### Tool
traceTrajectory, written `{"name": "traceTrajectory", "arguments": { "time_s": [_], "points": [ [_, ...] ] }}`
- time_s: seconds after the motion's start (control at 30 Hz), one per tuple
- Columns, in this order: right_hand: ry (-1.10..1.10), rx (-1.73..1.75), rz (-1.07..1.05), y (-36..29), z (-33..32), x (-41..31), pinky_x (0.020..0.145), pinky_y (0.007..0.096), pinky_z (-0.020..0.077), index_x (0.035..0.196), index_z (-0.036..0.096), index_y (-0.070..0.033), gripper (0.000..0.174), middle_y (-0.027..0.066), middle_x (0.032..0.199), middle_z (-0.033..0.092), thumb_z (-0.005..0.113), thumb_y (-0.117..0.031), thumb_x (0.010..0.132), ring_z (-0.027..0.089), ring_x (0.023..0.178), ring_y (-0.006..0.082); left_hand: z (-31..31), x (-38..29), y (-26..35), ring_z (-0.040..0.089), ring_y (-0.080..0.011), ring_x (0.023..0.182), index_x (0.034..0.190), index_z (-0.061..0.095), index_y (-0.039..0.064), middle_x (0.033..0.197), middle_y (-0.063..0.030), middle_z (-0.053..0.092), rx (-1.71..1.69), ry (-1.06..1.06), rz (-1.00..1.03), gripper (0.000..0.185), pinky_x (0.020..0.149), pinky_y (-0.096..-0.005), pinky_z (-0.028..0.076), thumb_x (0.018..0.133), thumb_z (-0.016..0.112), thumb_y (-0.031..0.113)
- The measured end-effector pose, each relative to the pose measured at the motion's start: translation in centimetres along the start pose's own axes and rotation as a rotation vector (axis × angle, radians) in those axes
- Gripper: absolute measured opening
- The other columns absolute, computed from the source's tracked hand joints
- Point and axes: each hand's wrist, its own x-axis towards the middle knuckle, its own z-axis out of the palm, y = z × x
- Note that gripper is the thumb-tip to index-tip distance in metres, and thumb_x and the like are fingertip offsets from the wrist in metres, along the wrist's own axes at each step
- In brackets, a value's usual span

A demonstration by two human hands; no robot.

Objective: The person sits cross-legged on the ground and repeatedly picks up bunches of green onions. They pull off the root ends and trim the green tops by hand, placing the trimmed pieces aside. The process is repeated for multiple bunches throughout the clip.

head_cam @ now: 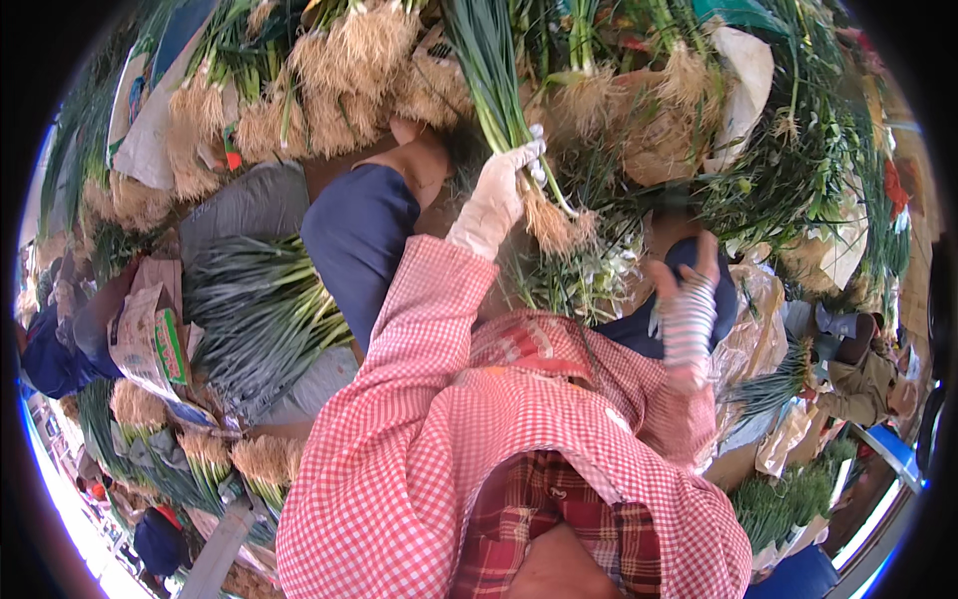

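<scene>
My left hand (503, 193), in a whitish glove, is closed round a bunch of green onions (490, 97) just above the roots. Their long leaves point away from me, and their pale roots hang below my fist. My right hand (685, 281) is raised at the right, blurred by motion, with fingers apart and nothing visible in it; a striped band (687, 322) covers its lower part and the wrist. Loose leaves and stripped greenery (591, 277) lie between my knees. Left of my knee, a spread of green onions (254, 307) rests on grey plastic sheeting (251, 202).
Bundles of rooted green onions (367, 67) line the ground in front of me. A leafy heap (793, 187) and crumpled clear plastic (760, 314) are at the right. A printed sack (146, 337) lies at the left. Other people sit at the far left (56, 348) and far right (861, 374).
</scene>
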Motion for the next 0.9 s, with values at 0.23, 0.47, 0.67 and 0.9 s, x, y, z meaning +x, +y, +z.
{"name": "traceTrajectory", "arguments": {
  "time_s": [0.23,0.47,0.67,0.9],
  "points": [
    [-0.929,0.007,-0.120,-4.3,12.5,6.9,0.086,0.0379,0.0509,0.121,0.063,-0.004,0.043,0.0214,0.103,0.070,0.065,-0.029,0.087,0.066,0.097,0.0344,2.0,-3.6,-0.9,0.067,-0.0221,0.091,0.152,0.030,0.011,0.102,-0.0093,0.065,0.207,-0.099,0.022,0.062,0.078,-0.0306,0.055,0.096,0.056,0.008],
    [-0.618,-0.670,-0.045,-4.6,11.1,19.7,0.086,0.0424,0.0535,0.107,0.072,-0.009,0.025,0.0196,0.103,0.070,0.059,-0.020,0.089,0.066,0.101,0.0367,2.4,-3.4,3.1,0.052,-0.0118,0.064,0.149,0.033,0.014,0.079,0.0016,0.050,0.138,-0.149,0.070,0.059,0.058,-0.0283,0.049,0.095,0.057,0.011],
    [-0.459,-0.433,0.066,-7.7,16.1,25.9,0.105,0.0427,0.0424,0.133,0.056,-0.005,0.055,0.0204,0.137,0.054,0.059,-0.042,0.091,0.047,0.131,0.0360,2.5,-1.8,2.4,0.046,-0.0079,0.058,0.133,0.053,0.010,0.076,0.0035,0.055,0.183,0.156,-0.133,0.043,0.050,-0.0231,0.039,0.092,0.063,0.015],
    [-0.119,1.097,0.291,-4.6,12.1,24.9,0.050,0.0247,0.0423,0.099,0.067,-0.005,0.014,0.0063,0.081,0.068,0.069,-0.012,0.087,0.056,0.060,0.0104,2.2,-1.1,4.4,0.034,-0.0053,0.054,0.141,0.046,0.009,0.072,0.0070,0.042,0.016,-0.013,0.019,0.052,0.048,-0.0239,0.029,0.093,0.063,0.018]
  ]
}}
